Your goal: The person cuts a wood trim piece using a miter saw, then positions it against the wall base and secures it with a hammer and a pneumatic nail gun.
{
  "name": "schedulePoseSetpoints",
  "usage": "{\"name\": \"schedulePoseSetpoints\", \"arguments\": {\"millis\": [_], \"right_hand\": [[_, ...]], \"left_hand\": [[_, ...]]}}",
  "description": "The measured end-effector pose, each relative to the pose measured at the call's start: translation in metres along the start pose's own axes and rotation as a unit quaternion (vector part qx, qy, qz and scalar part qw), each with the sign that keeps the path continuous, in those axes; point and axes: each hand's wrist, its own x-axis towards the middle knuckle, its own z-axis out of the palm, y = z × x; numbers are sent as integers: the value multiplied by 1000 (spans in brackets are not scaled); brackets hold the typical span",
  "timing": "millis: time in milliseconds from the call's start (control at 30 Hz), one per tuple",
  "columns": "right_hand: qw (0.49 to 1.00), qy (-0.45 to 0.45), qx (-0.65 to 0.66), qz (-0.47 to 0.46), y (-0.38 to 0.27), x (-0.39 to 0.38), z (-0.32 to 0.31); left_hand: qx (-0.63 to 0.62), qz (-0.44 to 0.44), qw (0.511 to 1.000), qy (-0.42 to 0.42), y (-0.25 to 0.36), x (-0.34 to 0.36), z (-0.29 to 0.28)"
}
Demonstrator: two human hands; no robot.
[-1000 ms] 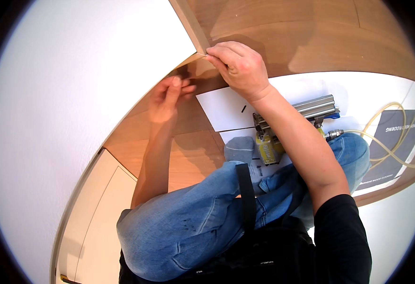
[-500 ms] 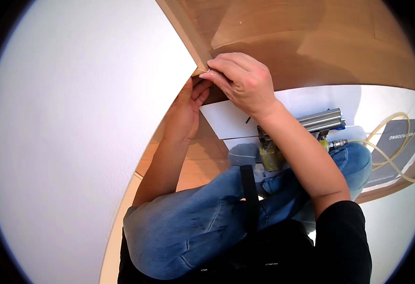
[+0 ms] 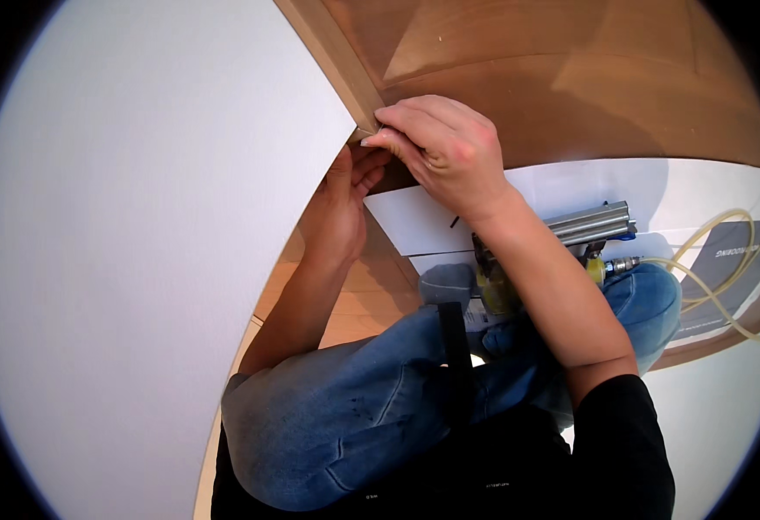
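Observation:
My right hand (image 3: 445,152) is pinched at the lower end of a narrow wooden trim strip (image 3: 319,39) where it meets the corner of a white panel (image 3: 154,243); what sits between the fingertips is too small to make out. Just below that corner, partly behind the panel's edge, is my left hand (image 3: 336,212), thumb up and fingers loosely curled and apart, its tips partly hidden by the right hand. Under my right forearm lies a silver and yellow-green pneumatic tool (image 3: 588,221) with a coupling and a pale hose (image 3: 740,260) attached.
Beyond the corner is a brown wood surface (image 3: 536,69). White sheets (image 3: 401,221) and a grey printed sheet (image 3: 718,312) lie beneath the tool. My bent knees in jeans (image 3: 328,433) fill the lower middle, near the tool.
My left hand has risen to the corner from lower left and now sits behind the panel's edge. My right hand stays pinched there. The whole view has shifted slightly.

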Motion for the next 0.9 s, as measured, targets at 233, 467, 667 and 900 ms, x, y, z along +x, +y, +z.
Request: {"name": "schedulePoseSetpoints", "arguments": {"millis": [233,467,667,900], "right_hand": [[1000,13,-4,-26,1,-1,-4],[986,-137,-5,92,-17,4,-87],[984,34,-125,120,-61,-69,-275],[817,99,-334,459,-49,-373,-424]], "left_hand": [[55,-20,998,-4,7,4,0],[42,-16,999,-1,6,11,6],[69,9,998,-9,11,8,-1],[72,10,996,-53,-9,26,-3]]}}
